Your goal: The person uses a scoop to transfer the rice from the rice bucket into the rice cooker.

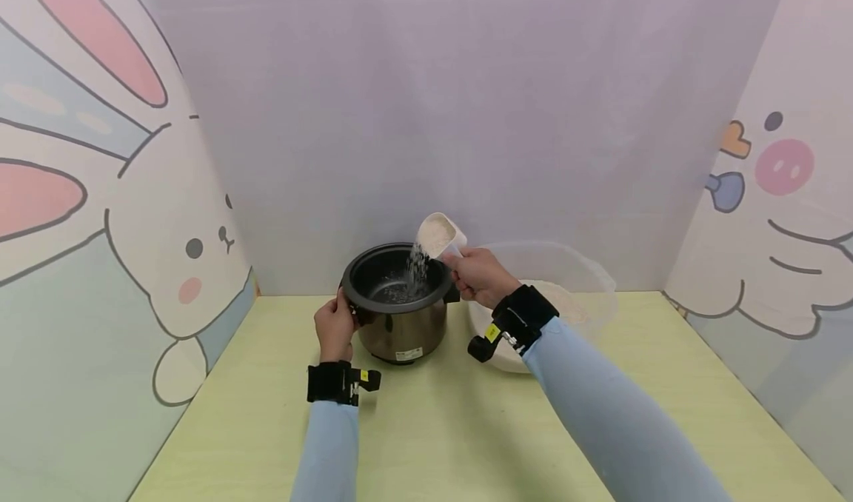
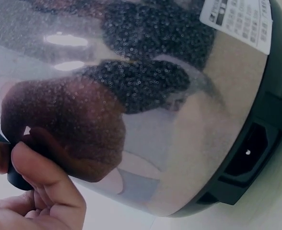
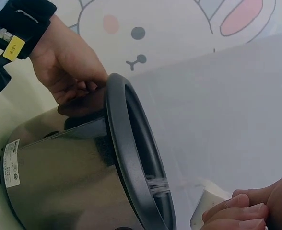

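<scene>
Curled fingers point(image 3: 237, 211) of the right hand point(image 1: 477, 275) wrap the handle of a white scoop point(image 1: 440, 235), which is held over the right rim of a rice cooker point(image 1: 397, 303). From the head view the scoop's long axis runs from the hand up and to the left; its open mouth is tipped toward the pot, and white rice point(image 1: 417, 265) streams out of it into the dark inner bowl, where a small heap of grains already lies.

On the other side, the left hand point(image 1: 335, 329) grips the cooker at its left rim, fingers bent against the black side handle and the steel wall; the left wrist view shows a fingertip point(image 2: 35, 165) pressed to that dark handle, with the hand mirrored in the polished metal.

The cooker stands upright near the middle of a pale green table point(image 1: 433, 435), its round opening facing up, a white label low on its front. Just to its right, behind the right wrist, sits a clear plastic tub point(image 1: 586, 280) holding more rice. Both wrists wear black straps over light blue sleeves. Cartoon rabbit panels flank the table on either side.
</scene>
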### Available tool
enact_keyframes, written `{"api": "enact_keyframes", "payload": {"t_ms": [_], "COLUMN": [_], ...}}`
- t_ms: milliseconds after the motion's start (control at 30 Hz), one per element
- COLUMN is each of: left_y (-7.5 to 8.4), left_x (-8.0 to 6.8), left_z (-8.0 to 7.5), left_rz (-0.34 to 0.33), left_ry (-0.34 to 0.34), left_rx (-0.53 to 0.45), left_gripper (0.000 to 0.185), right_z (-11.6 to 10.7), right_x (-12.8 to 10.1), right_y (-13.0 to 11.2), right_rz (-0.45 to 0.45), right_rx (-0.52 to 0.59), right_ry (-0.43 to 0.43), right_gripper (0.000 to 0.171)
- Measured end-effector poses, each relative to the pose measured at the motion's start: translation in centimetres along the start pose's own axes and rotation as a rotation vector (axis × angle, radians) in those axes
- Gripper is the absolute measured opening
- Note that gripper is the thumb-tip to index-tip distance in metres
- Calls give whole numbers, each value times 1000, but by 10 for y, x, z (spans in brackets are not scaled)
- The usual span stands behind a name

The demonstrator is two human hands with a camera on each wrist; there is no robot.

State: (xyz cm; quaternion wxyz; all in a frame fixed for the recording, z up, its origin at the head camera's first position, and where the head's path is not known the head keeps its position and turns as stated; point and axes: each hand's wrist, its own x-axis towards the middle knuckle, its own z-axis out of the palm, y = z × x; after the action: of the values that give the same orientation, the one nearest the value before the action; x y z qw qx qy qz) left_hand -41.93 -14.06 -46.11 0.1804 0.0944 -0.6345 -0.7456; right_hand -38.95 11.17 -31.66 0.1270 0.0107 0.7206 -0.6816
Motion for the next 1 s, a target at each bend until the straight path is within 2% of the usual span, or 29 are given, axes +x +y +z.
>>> {"api": "enact_keyframes", "payload": {"t_ms": [433, 800, 1000], "left_y": [-2, 1, 2], "left_x": [-1, -1, 0], "left_z": [-1, -1, 0], "left_rz": [-14, -28, -30], "left_ry": [-17, -18, -19], "left_rx": [-26, -24, -29], "left_gripper": [44, 43, 43], "right_z": [-2, 2, 7], "right_x": [8, 7, 6], "right_y": [12, 17, 18], "right_rz": [-45, -115, -151], "right_rx": [-81, -160, -242], "right_ry": [53, 51, 84], "right_gripper": [34, 31, 32]}}
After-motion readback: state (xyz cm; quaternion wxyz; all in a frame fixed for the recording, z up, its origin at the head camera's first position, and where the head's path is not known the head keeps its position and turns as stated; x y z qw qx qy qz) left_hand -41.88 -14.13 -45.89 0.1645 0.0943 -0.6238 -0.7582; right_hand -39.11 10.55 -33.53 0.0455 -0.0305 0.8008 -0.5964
